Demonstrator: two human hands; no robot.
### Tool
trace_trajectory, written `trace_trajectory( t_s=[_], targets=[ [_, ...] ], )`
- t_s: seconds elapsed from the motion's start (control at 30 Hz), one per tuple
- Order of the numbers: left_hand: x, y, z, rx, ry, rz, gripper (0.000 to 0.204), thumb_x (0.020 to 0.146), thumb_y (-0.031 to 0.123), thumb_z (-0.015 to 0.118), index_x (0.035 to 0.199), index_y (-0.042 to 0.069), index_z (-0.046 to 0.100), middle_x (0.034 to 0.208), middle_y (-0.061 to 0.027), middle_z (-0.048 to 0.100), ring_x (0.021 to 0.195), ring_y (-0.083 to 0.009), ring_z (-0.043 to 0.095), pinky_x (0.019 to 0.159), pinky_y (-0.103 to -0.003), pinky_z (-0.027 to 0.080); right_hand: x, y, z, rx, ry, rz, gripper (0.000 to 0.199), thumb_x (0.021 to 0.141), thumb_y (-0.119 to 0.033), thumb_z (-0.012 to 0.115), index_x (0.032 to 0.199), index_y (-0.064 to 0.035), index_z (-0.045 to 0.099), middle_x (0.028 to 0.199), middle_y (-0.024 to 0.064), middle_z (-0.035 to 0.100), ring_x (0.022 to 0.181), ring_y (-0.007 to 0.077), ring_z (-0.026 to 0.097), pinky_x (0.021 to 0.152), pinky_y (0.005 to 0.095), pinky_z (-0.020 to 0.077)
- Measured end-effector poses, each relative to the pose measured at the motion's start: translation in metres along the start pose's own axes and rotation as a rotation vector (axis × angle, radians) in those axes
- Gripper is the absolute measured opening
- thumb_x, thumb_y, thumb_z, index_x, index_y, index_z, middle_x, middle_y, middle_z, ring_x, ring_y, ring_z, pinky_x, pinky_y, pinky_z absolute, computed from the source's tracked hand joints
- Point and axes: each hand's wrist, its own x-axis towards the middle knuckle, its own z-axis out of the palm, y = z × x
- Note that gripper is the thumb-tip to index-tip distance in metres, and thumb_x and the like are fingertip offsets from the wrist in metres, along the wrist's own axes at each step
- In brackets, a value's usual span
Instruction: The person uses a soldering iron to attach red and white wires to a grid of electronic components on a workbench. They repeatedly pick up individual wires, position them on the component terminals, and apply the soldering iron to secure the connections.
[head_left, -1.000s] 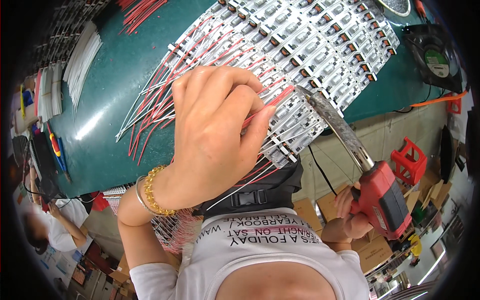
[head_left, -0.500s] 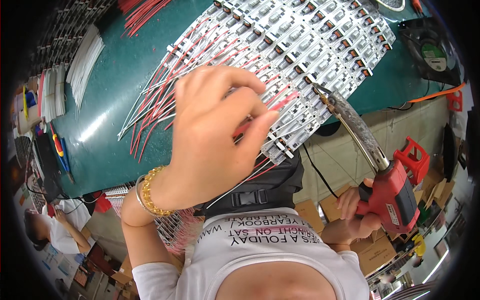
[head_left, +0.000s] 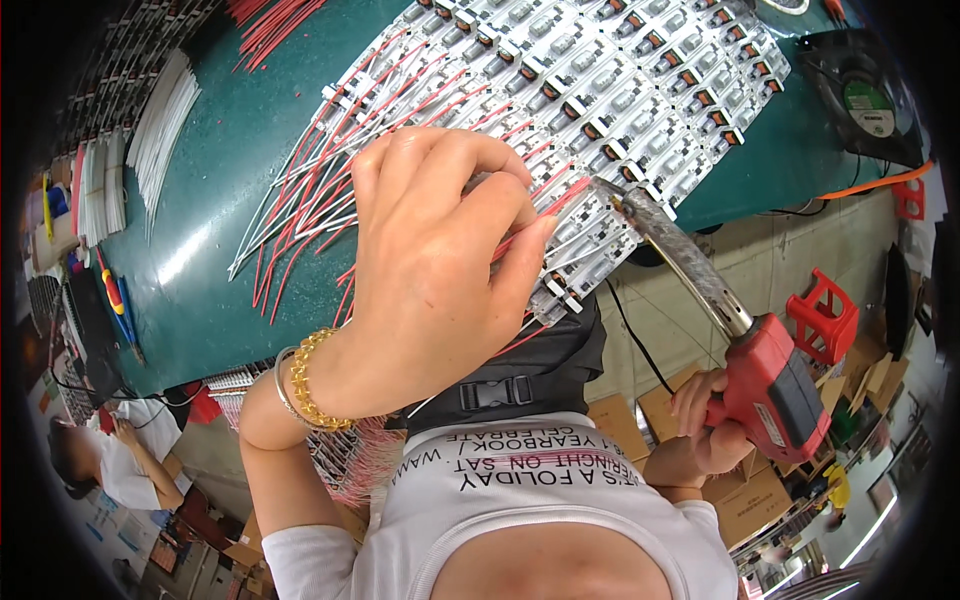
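Left hand (head_left: 440, 240): thumb and forefinger are pinching together on red wires (head_left: 566, 203).
Red wires: their ends are pointing over the board panel (head_left: 610, 80), beside the iron's tip; whether they are touching it cannot be told.
Right hand (head_left: 716, 448): it is clamping around the grip of a red soldering gun (head_left: 770, 385).
Board panel: it is lying on the green bench (head_left: 200, 300), partly under the left hand.
Bench ends: a white wire bundle (head_left: 165, 130) is lying at left, a black fan (head_left: 865, 100) is standing at right.
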Motion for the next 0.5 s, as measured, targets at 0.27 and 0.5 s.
trace_trajectory(
  t_s=[0.27, 0.5],
  targets=[
    [-0.001, 0.0, 0.0, -0.004, 0.012, -0.002, 0.014, 0.067, 0.005, 0.071, 0.068, 0.006, 0.057, 0.087, -0.0039, 0.057, 0.085, -0.0229, 0.049, 0.078, -0.034, 0.033, -0.001, 0.008, -0.01, 0.223, -0.032, -0.058, 0.081, 0.082, -0.06, 0.049, 0.122, 0.0096, 0.038, 0.045, -0.0018, 0.042, 0.036, 0.0096, 0.04, 0.04, 0.0235, 0.0373],
    [0.002, -0.003, -0.007, -0.065, 0.15, 0.001, 0.007, 0.068, 0.0, 0.069, 0.071, 0.003, 0.063, 0.077, -0.0069, 0.062, 0.068, -0.0178, 0.055, 0.072, -0.031, 0.039, 0.008, -0.005, 0.003, 0.165, 0.015, -0.018, 0.081, 0.081, -0.061, 0.051, 0.122, 0.0082, 0.036, 0.045, -0.002, 0.043, 0.035, 0.0096, 0.039, 0.039, 0.0235, 0.0376]
  ],
)
